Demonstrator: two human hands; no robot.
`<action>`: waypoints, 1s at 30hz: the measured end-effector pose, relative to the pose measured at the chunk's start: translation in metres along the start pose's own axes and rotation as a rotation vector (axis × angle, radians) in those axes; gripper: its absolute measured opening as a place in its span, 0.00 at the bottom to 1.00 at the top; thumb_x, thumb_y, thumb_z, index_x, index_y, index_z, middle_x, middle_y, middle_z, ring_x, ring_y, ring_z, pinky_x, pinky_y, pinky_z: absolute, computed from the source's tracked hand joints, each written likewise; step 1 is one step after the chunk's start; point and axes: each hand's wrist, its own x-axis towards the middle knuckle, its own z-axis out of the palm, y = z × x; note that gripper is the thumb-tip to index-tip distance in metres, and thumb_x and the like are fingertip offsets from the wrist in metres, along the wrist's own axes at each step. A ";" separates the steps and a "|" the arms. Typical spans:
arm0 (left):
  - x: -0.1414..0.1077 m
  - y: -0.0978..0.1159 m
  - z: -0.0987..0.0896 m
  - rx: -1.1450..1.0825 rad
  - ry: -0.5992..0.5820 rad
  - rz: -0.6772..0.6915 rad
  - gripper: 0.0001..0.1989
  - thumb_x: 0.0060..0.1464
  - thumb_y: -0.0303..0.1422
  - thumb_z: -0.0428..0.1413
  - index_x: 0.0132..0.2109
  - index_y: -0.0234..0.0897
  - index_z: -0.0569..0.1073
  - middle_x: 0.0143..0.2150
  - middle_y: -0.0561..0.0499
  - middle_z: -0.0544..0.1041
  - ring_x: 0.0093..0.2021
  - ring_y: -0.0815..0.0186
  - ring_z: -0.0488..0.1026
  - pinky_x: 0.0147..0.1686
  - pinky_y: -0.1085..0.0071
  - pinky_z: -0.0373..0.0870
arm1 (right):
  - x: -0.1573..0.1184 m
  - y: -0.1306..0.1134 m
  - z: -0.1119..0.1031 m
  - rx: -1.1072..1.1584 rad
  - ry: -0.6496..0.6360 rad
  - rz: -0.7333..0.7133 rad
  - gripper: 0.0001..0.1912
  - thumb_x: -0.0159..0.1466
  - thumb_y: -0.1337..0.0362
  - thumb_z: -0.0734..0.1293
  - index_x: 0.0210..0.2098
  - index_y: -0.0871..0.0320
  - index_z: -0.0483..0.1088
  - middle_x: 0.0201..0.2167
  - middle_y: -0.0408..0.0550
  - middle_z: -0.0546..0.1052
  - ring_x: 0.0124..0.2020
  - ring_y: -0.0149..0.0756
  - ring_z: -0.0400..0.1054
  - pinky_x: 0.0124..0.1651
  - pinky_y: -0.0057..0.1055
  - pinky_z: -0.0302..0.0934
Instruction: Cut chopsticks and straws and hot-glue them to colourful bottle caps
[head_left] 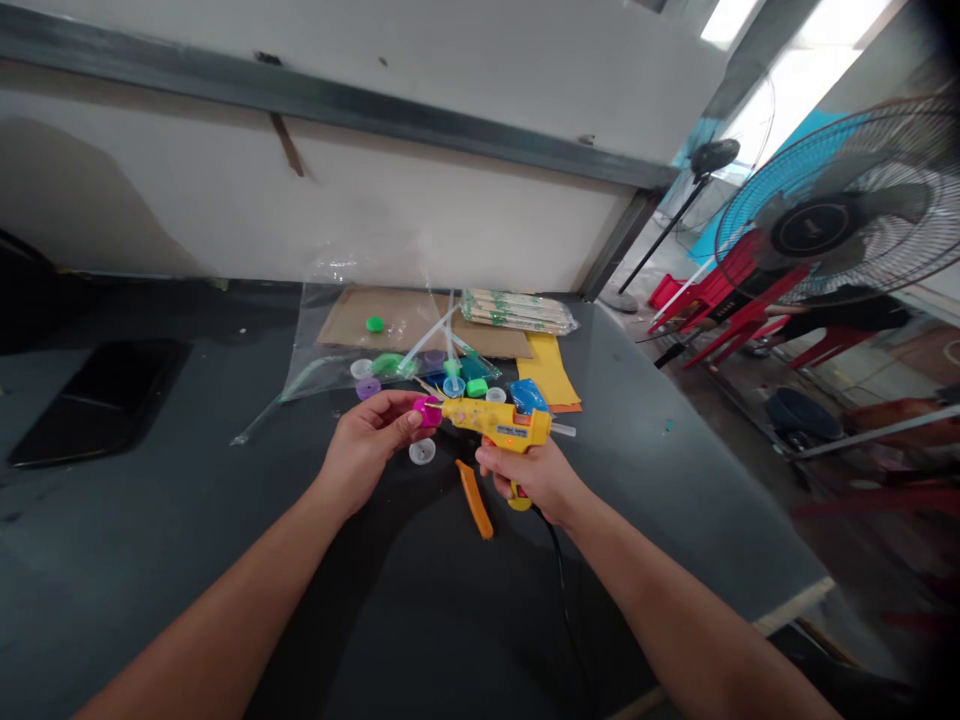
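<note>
Over the dark tabletop (pixel 660 440), the left hand (pixel 367 440) pinches a magenta bottle cap (pixel 427 412) in a narrow, steady grip, right at the nozzle (pixel 441 405) of the yellow hot glue gun (pixel 495 422), wrapped firmly in the right hand (pixel 525 475).

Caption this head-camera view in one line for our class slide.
Right hand aims a yellow glue gun at a pink cap in the left hand.

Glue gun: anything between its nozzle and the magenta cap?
Nothing visible. The nozzle of the yellow hot glue gun, held in the right hand, points straight at the magenta plastic cap in the left hand. Can't tell whether they touch.
</note>
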 end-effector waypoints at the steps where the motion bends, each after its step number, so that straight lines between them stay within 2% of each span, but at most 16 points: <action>1: 0.000 0.000 0.000 0.000 0.001 0.001 0.16 0.45 0.35 0.66 0.41 0.34 0.76 0.39 0.47 0.81 0.39 0.62 0.78 0.45 0.65 0.76 | 0.000 0.000 0.000 -0.003 0.001 0.002 0.12 0.50 0.59 0.71 0.26 0.59 0.66 0.20 0.40 0.70 0.13 0.21 0.56 0.16 0.23 0.50; 14: 0.003 -0.001 -0.003 0.008 0.045 0.030 0.15 0.42 0.35 0.67 0.40 0.36 0.77 0.38 0.49 0.80 0.38 0.64 0.77 0.42 0.67 0.76 | 0.000 0.000 0.000 -0.044 -0.008 0.022 0.10 0.51 0.61 0.70 0.26 0.59 0.66 0.18 0.39 0.69 0.13 0.21 0.56 0.16 0.23 0.51; 20: 0.004 0.000 -0.003 -0.006 0.070 0.059 0.14 0.44 0.33 0.66 0.40 0.37 0.76 0.37 0.51 0.79 0.36 0.68 0.76 0.41 0.71 0.75 | 0.001 0.003 0.000 -0.052 -0.025 0.030 0.10 0.52 0.59 0.70 0.26 0.59 0.67 0.18 0.39 0.69 0.12 0.21 0.55 0.15 0.22 0.50; 30: 0.004 0.000 -0.004 -0.008 0.083 0.086 0.14 0.45 0.34 0.65 0.41 0.37 0.76 0.38 0.50 0.79 0.37 0.68 0.76 0.42 0.70 0.74 | 0.001 0.003 0.001 -0.059 -0.008 0.049 0.10 0.51 0.60 0.70 0.26 0.59 0.66 0.19 0.40 0.69 0.13 0.22 0.56 0.14 0.22 0.49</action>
